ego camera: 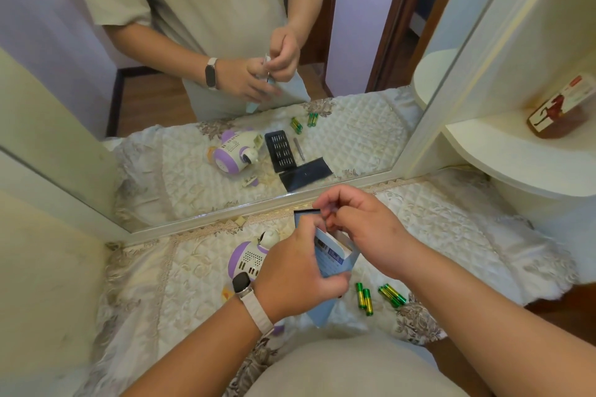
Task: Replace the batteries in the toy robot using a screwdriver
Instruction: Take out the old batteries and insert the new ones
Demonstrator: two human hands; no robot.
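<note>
My left hand (296,271) grips a light blue flat case (335,259) and holds it upright above the table. Right at the case's top edge, my right hand (364,232) has its fingertips pinched together; the mirror shows a small thin metal piece between them. The white and purple toy robot (246,259) lies on the quilted cloth, partly hidden behind my left hand. Two pairs of green and yellow batteries (364,298) (392,295) lie on the cloth to the right, below my right wrist.
A big mirror (225,138) stands along the back of the table. It reflects a black bit tray, a slim silver screwdriver and a black lid lying behind my hands. A small cream piece (240,220) sits by the mirror frame. A bottle (561,109) stands on the right-hand shelf (503,145).
</note>
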